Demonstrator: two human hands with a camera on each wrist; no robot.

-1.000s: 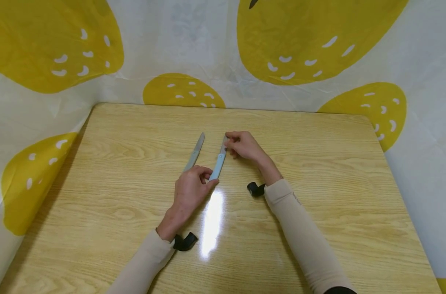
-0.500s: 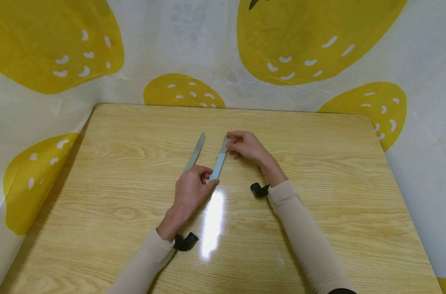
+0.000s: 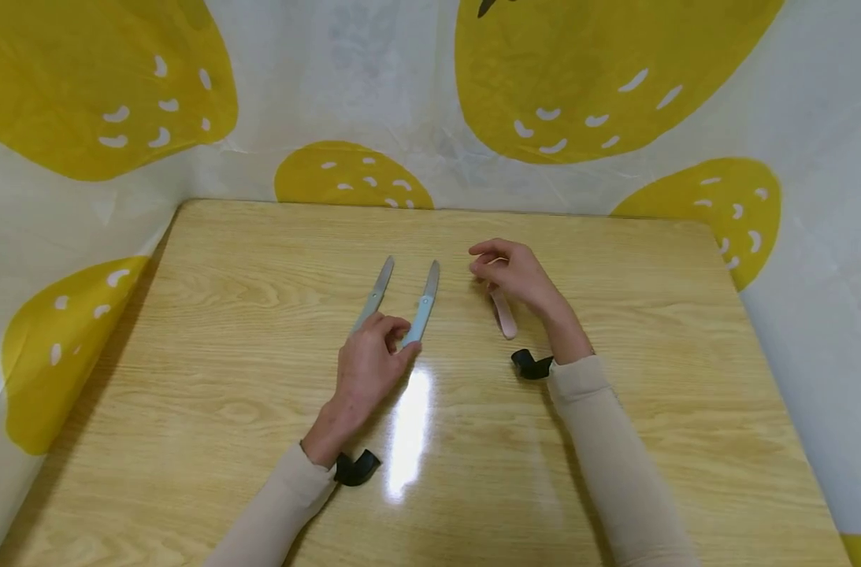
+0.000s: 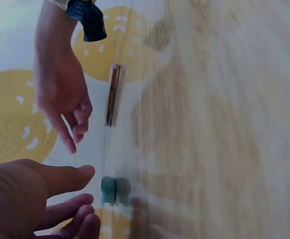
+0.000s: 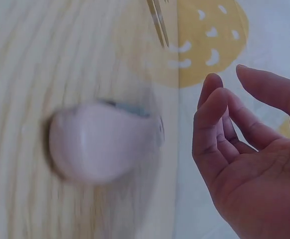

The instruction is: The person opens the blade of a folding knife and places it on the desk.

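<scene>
My left hand point(image 3: 373, 358) is beside the butt end of a light blue folding knife point(image 3: 421, 319), which lies with its blade out. In the left wrist view, the thumb and fingers stay a little apart from the blue-green handle end point(image 4: 108, 190). A grey-green folding knife point(image 3: 376, 299), also unfolded, lies to the left, its lower end hidden behind that hand. My right hand point(image 3: 518, 272) hovers with loosely bent fingers and nothing between them. Below it lies a slim pink handle point(image 3: 503, 313), partly covered by the hand; it looks like a folded knife point(image 4: 113, 94) from the left wrist.
The wooden table point(image 3: 260, 472) reaches up to a white curtain point(image 3: 373, 79) with yellow fruit prints at the back and sides. Black curved pieces point(image 3: 357, 468) stick out at both cuffs. A bright glare streak crosses the middle of the tabletop.
My right hand has left the light blue knife's blade and moved right, uncovering the blade and the pink handle. The left hand and both unfolded knives keep their places.
</scene>
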